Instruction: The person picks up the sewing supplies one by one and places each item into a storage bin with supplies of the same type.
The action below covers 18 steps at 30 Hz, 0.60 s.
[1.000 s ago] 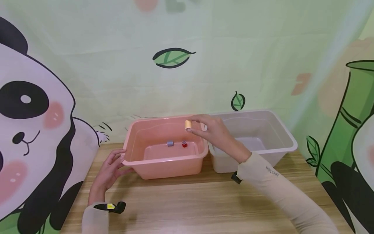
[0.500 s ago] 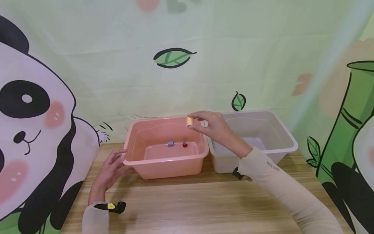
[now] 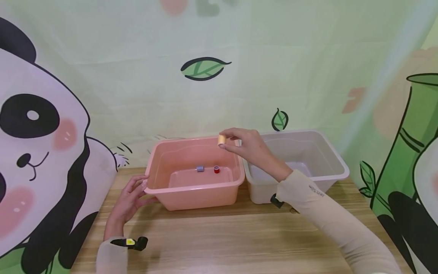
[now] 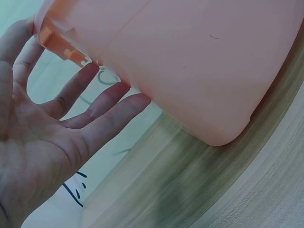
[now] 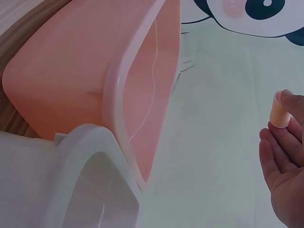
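My right hand [image 3: 251, 146] pinches a small pale orange cylinder [image 3: 221, 140] between thumb and fingertips, held upright above the right end of the pink plastic basin [image 3: 191, 198]. The right wrist view shows the same cylinder [image 5: 280, 113] with the thumb at its top end and a finger under its lower end. On the basin's floor lie a small blue cylinder [image 3: 200, 168] on its side and a small red one [image 3: 216, 169] with a pale ring on top. At the basin's left end, my left hand [image 3: 128, 199] touches the rim; its fingers [image 4: 116, 114] reach out fairly straight to the wall.
A pale grey basin [image 3: 297, 178] stands against the pink one's right side. Both sit at the back of a wood-grain table [image 3: 212, 239], in front of a green printed cloth [image 3: 147, 76] with pandas and leaves. The right forearm crosses over the grey basin's front.
My right hand has risen slightly with the pale orange cylinder. The left hand stays at the basin's rim, and the blue and red cylinders lie where they were.
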Each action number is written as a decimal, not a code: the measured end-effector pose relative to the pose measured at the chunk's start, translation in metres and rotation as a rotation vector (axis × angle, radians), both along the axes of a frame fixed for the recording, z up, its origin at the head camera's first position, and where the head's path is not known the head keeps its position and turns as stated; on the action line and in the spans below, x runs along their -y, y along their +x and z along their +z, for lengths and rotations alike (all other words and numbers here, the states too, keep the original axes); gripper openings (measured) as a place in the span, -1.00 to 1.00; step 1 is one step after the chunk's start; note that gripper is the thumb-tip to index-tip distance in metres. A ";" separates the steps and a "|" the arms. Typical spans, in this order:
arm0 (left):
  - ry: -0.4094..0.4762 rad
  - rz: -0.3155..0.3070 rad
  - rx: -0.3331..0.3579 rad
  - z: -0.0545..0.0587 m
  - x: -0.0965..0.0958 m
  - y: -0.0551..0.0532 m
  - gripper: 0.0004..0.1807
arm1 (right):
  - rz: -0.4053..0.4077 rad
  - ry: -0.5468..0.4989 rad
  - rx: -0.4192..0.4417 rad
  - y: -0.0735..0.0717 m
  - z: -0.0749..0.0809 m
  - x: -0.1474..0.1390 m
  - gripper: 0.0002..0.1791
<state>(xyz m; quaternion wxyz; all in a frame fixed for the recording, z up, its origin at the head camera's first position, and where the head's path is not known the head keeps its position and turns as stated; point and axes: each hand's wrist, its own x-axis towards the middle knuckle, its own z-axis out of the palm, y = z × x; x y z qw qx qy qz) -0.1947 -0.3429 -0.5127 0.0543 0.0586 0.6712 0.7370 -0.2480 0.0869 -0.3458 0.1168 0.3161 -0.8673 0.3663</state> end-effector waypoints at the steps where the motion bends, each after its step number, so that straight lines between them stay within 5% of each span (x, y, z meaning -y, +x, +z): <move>1: 0.000 -0.001 0.000 0.000 0.000 0.000 -0.65 | -0.002 -0.001 0.008 -0.001 0.000 0.000 -0.53; 18: 0.003 -0.003 -0.002 0.003 -0.001 0.001 -0.68 | -0.014 -0.016 0.115 -0.017 0.000 0.005 -0.53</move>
